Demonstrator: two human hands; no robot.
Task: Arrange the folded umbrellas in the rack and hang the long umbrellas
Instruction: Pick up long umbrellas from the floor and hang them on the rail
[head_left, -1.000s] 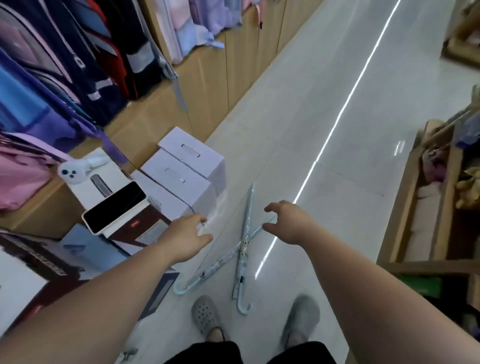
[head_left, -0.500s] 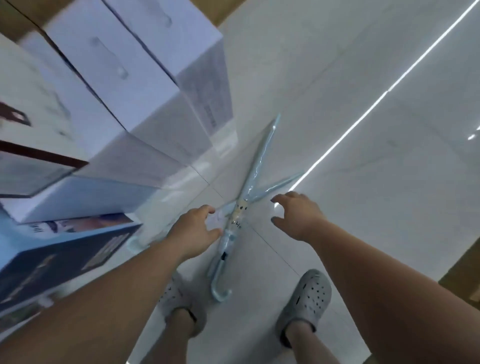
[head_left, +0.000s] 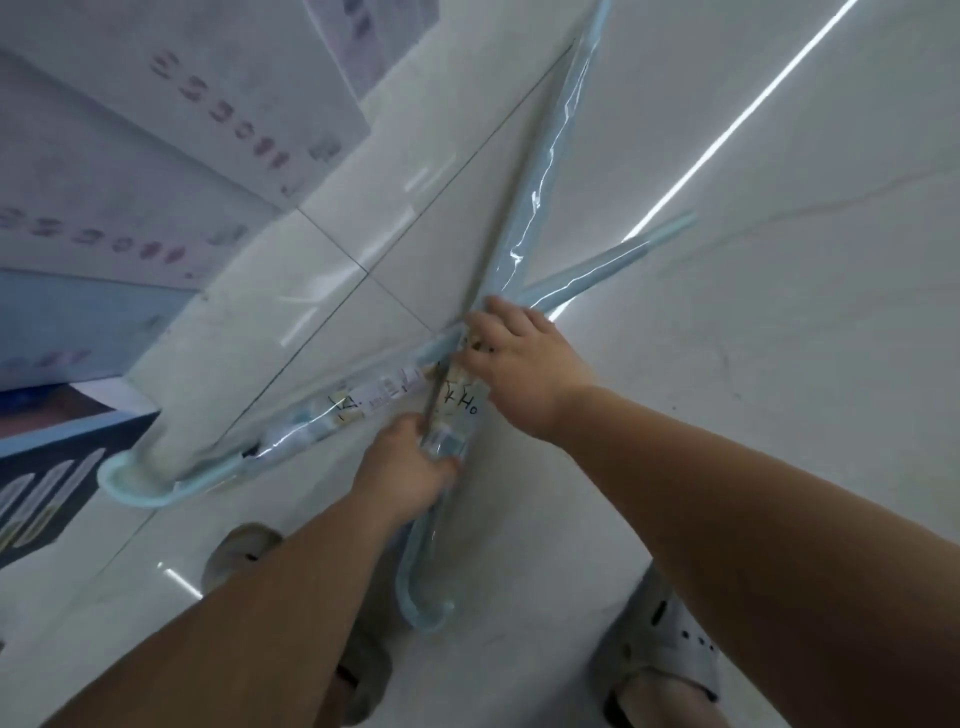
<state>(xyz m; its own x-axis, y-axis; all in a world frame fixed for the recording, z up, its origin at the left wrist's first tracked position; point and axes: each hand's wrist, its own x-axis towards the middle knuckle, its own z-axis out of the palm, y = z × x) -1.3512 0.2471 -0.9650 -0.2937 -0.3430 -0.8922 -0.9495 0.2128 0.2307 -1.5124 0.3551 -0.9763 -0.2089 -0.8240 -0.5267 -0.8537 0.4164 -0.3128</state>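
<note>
Hands (head_left: 524, 364) on crossed umbrellas (head_left: 545, 171), boxes (head_left: 156, 156) beside.

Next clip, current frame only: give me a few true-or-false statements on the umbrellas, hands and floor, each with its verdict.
1. Two long umbrellas lie crossed on the tiled floor. True.
2. The steeper umbrella and the flatter umbrella are red. False: both are pale blue, in clear plastic sleeves.
3. The left hand is at the steeper umbrella, near the crossing. True.
4. The right hand hangs away from the umbrellas. False: it rests on the crossing.
5. Both curved handles point away from the person. False: they lie at the near ends, by the feet.
</note>
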